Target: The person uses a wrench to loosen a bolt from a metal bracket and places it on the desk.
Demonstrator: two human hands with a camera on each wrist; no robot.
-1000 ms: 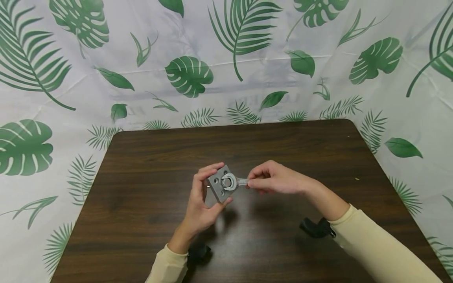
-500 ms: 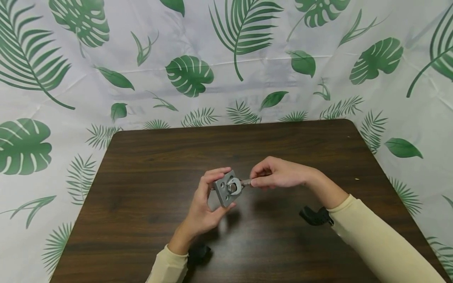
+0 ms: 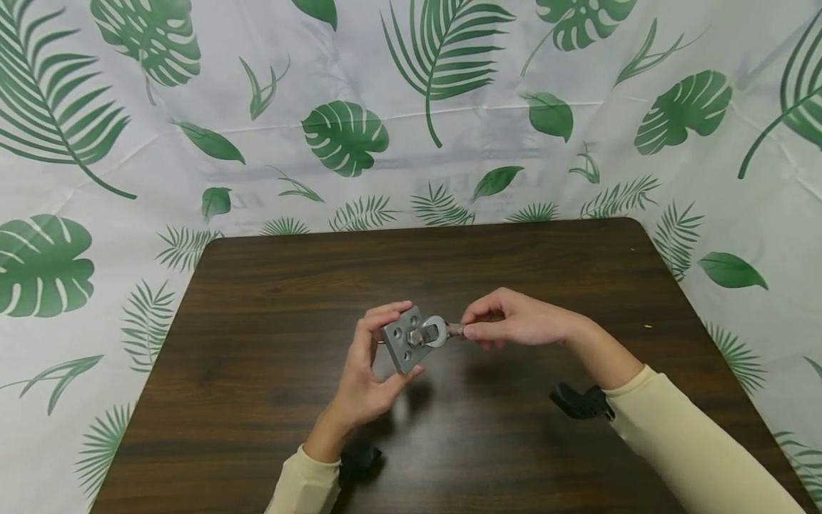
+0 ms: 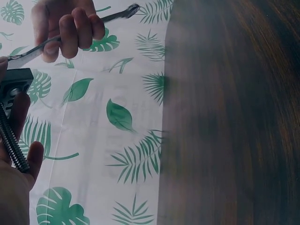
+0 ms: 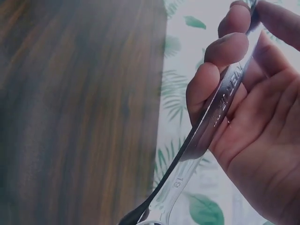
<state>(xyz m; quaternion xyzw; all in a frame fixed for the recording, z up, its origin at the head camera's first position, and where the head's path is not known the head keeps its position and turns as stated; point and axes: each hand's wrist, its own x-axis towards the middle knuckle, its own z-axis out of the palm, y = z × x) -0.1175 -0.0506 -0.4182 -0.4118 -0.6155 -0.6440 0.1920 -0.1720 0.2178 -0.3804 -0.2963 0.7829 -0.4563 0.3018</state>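
In the head view my left hand (image 3: 367, 385) grips a grey metal plate (image 3: 399, 351) by its edges, fingers at the top and thumb below. The plate has several round holes, and a hex bolt (image 3: 416, 337) sits in its middle. The left wrist view shows a long threaded shank (image 4: 13, 143) running back from the plate toward the palm. My right hand (image 3: 523, 319) pinches a combination wrench (image 5: 225, 101) by its handle. Its open end (image 3: 438, 331) overlaps the bolt's right side in the head view. The ring end (image 4: 129, 11) points away beyond my right hand.
Both hands are over a dark wood-grain table (image 3: 289, 285). Behind it hangs a white cloth with green leaves (image 3: 343, 139). Black wrist mounts (image 3: 581, 401) show under both forearms. A small yellow speck (image 3: 647, 326) lies at the table's right.
The wrench's open end has come off the bolt head toward the right, after sitting around it earlier. The plate shifted right and then slightly back left, still in my left hand.
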